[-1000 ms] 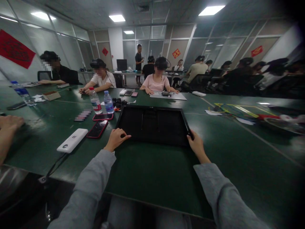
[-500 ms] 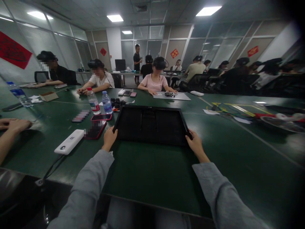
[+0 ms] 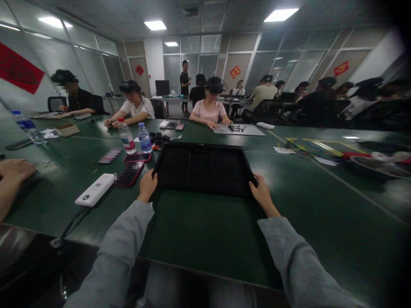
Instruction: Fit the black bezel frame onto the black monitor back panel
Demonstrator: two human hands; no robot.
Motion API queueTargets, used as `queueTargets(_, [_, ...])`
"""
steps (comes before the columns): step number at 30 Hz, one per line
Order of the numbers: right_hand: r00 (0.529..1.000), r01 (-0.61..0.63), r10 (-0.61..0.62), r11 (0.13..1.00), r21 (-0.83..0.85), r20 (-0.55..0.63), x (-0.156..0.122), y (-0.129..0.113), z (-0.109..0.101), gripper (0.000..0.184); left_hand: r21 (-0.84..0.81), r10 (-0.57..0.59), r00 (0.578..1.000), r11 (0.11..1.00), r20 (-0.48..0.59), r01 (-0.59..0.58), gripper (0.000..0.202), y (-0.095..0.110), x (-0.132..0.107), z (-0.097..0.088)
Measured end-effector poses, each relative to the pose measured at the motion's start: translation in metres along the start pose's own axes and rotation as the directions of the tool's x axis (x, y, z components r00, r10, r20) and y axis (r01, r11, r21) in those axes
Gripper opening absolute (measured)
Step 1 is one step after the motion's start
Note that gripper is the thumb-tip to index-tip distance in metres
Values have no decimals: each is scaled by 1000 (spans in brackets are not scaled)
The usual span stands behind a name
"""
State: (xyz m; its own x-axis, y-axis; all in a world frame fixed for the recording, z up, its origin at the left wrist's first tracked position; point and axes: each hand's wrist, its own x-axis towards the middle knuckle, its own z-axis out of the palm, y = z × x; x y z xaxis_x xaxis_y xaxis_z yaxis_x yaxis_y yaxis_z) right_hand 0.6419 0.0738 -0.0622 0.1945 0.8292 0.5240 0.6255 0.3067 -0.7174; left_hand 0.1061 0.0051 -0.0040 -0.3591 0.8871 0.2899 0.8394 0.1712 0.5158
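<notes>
A black rectangular tray-like panel with a raised rim and a bracket-like part in its middle lies in front of me on the green table. My left hand is closed around its left edge near the front corner. At the right edge, my right hand grips it the same way, thumb on the rim. The undersides of the fingers on both hands are hidden. Left of my left hand lie a red-edged phone and a white power bank.
Two water bottles stand beyond the phones. A neighbour's hand rests at far left. Yellow and green cables and a metal pan are on the right. Across the table, a person handles a light board.
The black panel and my hands have stayed almost still. Across the table, the light board has shifted right, and the neighbour's hand at far left has drawn back left.
</notes>
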Motion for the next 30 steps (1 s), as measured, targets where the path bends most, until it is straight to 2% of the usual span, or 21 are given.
queueTargets(9, [998,-31,32,999,-15,52,3,3,0,66,-167,-71,997,983,11,72,43,-12,7,3])
queueTargets(16, [992,58,-59,998,19,115,6,-3,7,60,-91,-146,989,985,-15,144,43,-19,7,-7])
queueTargets(30, [994,56,-52,998,-40,98,7,-9,8,57,-49,-114,993,992,-18,113,39,-15,3,-9])
